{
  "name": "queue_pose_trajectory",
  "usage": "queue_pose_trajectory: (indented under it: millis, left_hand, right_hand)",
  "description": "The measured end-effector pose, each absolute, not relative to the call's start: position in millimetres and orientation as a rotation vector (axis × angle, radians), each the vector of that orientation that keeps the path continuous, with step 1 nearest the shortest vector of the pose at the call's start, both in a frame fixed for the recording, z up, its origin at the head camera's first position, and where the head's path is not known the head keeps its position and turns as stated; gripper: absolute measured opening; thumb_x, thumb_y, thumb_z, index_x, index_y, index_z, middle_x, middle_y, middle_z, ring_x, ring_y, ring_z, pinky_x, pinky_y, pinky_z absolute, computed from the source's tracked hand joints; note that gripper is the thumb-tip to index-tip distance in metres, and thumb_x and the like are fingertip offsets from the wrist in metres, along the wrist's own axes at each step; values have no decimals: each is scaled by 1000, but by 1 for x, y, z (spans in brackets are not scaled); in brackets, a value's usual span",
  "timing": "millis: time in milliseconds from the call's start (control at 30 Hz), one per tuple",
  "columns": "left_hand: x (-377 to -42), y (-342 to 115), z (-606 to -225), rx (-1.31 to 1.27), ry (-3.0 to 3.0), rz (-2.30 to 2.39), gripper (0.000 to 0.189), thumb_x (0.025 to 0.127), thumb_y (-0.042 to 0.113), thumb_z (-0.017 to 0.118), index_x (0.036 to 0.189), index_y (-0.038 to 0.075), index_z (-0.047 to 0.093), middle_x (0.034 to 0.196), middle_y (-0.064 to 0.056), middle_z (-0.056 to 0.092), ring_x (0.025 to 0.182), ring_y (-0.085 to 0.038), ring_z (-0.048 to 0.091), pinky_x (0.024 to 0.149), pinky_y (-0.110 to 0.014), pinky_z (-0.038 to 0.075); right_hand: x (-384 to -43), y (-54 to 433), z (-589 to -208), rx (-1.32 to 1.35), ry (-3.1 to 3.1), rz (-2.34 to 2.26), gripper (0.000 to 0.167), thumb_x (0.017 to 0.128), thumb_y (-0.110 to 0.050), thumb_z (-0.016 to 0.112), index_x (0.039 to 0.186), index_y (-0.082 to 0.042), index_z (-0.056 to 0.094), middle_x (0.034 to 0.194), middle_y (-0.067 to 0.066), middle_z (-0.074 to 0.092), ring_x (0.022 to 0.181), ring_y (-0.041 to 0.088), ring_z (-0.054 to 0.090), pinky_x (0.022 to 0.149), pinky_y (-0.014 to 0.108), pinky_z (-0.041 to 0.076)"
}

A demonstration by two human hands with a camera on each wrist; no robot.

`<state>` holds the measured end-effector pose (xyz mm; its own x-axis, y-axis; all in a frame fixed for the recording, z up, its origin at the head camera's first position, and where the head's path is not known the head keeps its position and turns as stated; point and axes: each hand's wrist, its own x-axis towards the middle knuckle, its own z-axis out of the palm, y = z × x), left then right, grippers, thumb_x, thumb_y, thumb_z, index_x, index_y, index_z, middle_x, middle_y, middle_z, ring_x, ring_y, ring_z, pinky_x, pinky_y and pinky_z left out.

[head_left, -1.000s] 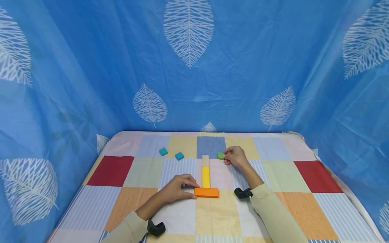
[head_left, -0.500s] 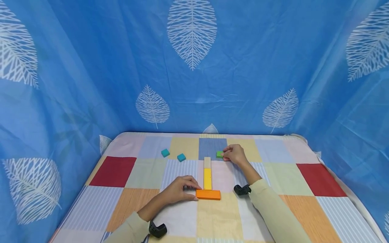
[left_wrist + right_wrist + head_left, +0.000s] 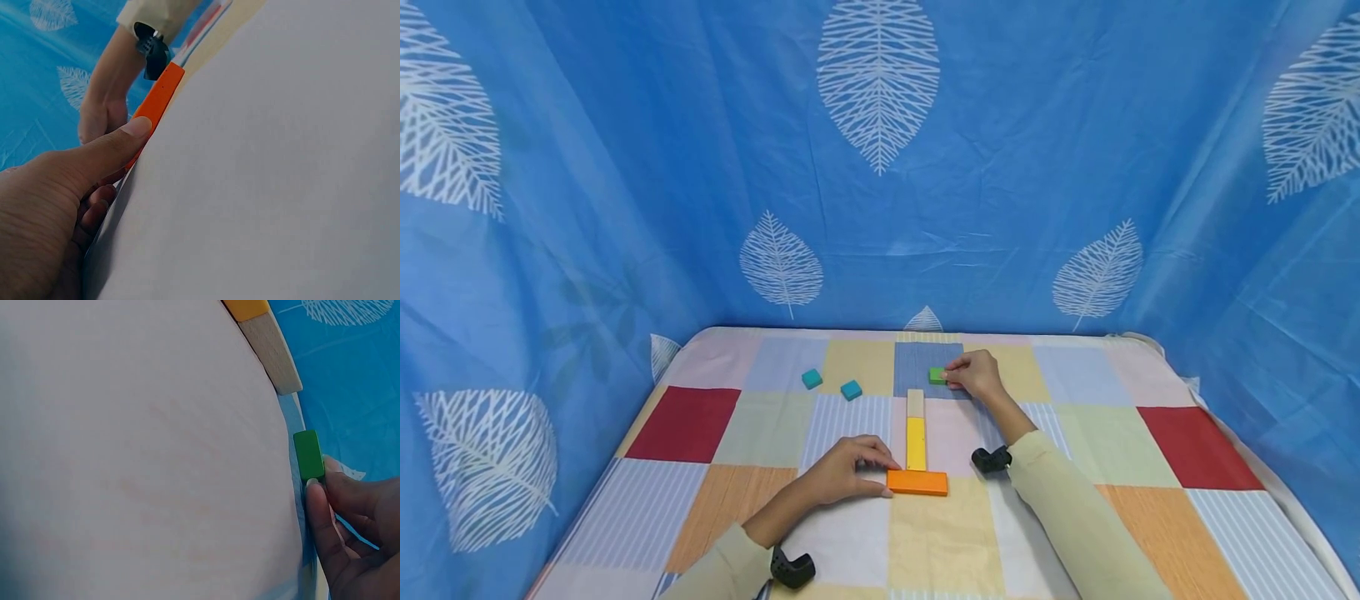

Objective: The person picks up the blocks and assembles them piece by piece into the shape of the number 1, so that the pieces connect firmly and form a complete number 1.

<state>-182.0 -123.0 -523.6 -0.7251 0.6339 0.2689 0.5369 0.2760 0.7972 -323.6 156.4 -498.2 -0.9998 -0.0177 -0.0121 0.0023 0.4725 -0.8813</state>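
Observation:
My left hand (image 3: 846, 471) pinches the left end of a flat orange block (image 3: 917, 482) between thumb and fingers; the thumb lies on its near side in the left wrist view. A long yellow block (image 3: 916, 443) runs away from the orange one, and a bare wooden block (image 3: 915, 403) continues that line at the far end. Beyond it and to the right, my right hand (image 3: 979, 377) pinches a small green block (image 3: 309, 455) by its right end. In the right wrist view, a gap separates the green block from the wooden block's end.
Two teal blocks (image 3: 812, 379) (image 3: 851, 390) lie at the back, left of the wooden block. A patchwork cloth (image 3: 760, 429) covers the table. Blue curtains (image 3: 880, 250) with white leaves stand behind and at both sides.
The right hand has slid the green block a little away and to the left, toward the line of the wooden block. The left hand keeps its hold on the orange block; the view shifts slightly.

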Motion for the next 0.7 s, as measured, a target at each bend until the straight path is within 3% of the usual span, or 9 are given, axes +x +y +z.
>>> queue_pose_trajectory:
  millis: [133, 333, 433, 567, 700]
  left_hand:
    - [-174, -121, -508, 1093, 2414, 1457, 31, 77, 1, 87, 107, 3, 78, 102, -10, 71, 97, -27, 64, 90, -32, 52]
    - [-170, -121, -498, 1153, 2433, 1439, 29, 78, 5, 87, 106, 2, 78, 101, -8, 70, 96, -19, 63, 88, -29, 52]
    - [-169, -121, -495, 1149, 2420, 1441, 29, 78, 4, 86, 106, 1, 78, 101, -10, 70, 96, -24, 64, 88, -29, 51]
    - [-172, -122, -502, 1115, 2416, 1438, 30, 78, 2, 86, 108, 2, 78, 102, -12, 71, 97, -31, 64, 89, -30, 51]
    - [-179, -122, -518, 1113, 2443, 1425, 31, 79, 8, 87, 108, 7, 79, 103, -5, 71, 97, -24, 64, 89, -30, 51]
  right_hand:
    - [-326, 153, -501, -61, 2650, -1620, 16, 90, 0, 74, 103, 10, 74, 91, 21, 74, 61, 12, 70, 59, 26, 57]
    - [-327, 147, -501, -128, 2604, -1635, 18, 93, 2, 69, 109, 9, 73, 96, 21, 74, 62, 13, 70, 60, 26, 58]
    - [-328, 143, -502, -159, 2572, -1640, 19, 93, 3, 68, 111, 9, 73, 98, 21, 73, 63, 12, 70, 60, 26, 58]
    - [-330, 139, -503, -181, 2526, -1647, 21, 93, 2, 69, 113, 8, 73, 100, 21, 73, 63, 12, 69, 61, 26, 58]
    - [-331, 135, -502, -211, 2517, -1635, 21, 94, 1, 69, 113, 8, 73, 101, 21, 72, 63, 12, 68, 61, 26, 58]
